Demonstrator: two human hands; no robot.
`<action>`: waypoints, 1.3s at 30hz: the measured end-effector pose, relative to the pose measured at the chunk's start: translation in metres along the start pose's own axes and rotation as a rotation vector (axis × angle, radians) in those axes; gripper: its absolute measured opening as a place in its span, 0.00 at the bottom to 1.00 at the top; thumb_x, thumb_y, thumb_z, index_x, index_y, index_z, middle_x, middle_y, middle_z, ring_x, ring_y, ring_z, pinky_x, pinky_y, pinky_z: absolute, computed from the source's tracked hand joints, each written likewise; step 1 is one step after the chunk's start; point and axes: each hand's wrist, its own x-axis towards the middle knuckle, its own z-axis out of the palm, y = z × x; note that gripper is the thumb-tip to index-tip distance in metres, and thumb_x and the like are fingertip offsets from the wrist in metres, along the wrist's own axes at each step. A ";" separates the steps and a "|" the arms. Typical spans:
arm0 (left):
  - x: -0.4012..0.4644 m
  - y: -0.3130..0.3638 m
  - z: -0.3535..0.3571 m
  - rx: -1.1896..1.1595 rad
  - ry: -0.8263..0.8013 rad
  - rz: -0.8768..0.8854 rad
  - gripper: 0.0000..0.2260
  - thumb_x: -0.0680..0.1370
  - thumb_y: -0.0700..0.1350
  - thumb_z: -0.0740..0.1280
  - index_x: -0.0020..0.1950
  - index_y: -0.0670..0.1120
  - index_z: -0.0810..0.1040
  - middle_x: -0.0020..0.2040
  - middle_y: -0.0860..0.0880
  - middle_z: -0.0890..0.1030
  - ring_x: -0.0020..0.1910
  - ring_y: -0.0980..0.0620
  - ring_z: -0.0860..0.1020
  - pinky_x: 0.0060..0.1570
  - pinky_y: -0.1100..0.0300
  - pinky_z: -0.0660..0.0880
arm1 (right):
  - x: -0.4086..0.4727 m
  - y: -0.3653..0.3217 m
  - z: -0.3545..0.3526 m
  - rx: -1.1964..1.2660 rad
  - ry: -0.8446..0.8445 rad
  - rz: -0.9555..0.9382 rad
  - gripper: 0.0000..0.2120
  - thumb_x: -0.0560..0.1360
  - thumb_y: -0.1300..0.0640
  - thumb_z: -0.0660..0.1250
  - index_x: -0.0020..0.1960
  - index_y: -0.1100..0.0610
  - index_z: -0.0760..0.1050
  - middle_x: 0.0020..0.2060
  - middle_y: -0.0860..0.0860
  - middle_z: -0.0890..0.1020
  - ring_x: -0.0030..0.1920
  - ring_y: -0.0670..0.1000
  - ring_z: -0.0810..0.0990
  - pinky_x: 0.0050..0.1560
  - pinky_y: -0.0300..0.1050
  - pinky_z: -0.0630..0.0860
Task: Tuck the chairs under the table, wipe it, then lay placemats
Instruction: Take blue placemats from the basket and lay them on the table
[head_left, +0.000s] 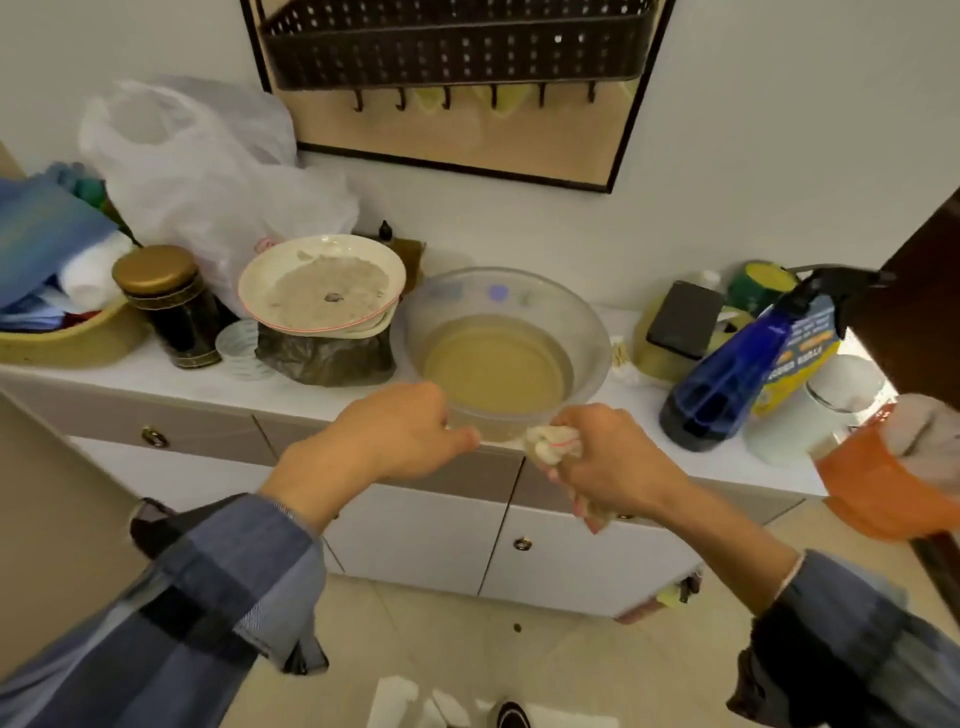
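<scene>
Two hands are working at the front edge of a white counter (332, 402) above pale cabinet doors. The right hand (608, 467) is gripping a wadded pale cloth (551, 448) in a closed fist; the cloth is bulging out above the fingers and a tail of it is hanging below the palm. The left hand (395, 434) is sitting just beside it with fingers curled under and thumb pointing toward the cloth; whether it is pinching anything cannot be told.

Directly behind both hands, a clear plastic basin (506, 353) is standing on the counter, holding cloudy yellowish water. To its left, a white dish (322, 286) with a greyish residue is resting on a dark bag, next to a dark jar with a gold lid (169, 304). A crumpled white plastic bag (208, 171) is leaning against the wall behind them. To the right of the basin, a blue spray bottle (737, 364) is tilting beside a dark sponge (684, 318). A black perforated rack (457, 47) is hanging on the wall above.
</scene>
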 end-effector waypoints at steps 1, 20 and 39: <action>0.007 0.012 -0.001 0.006 0.008 0.020 0.22 0.79 0.60 0.62 0.34 0.45 0.71 0.32 0.48 0.75 0.35 0.47 0.75 0.40 0.52 0.74 | 0.000 0.011 -0.012 -0.006 0.051 0.027 0.04 0.72 0.57 0.69 0.47 0.54 0.78 0.38 0.51 0.84 0.39 0.51 0.82 0.42 0.47 0.80; 0.082 0.114 0.003 0.032 0.263 0.036 0.16 0.79 0.54 0.63 0.34 0.47 0.74 0.34 0.50 0.76 0.35 0.48 0.76 0.34 0.54 0.73 | 0.095 0.097 -0.044 0.211 0.343 0.118 0.26 0.77 0.49 0.68 0.71 0.58 0.67 0.65 0.58 0.76 0.60 0.61 0.77 0.59 0.57 0.76; 0.019 -0.118 -0.073 -0.019 0.450 -0.257 0.18 0.79 0.56 0.62 0.34 0.47 0.72 0.32 0.50 0.74 0.32 0.48 0.73 0.32 0.56 0.71 | 0.150 -0.168 -0.010 0.148 0.202 -0.369 0.24 0.78 0.49 0.68 0.71 0.55 0.70 0.66 0.52 0.76 0.63 0.53 0.76 0.58 0.49 0.75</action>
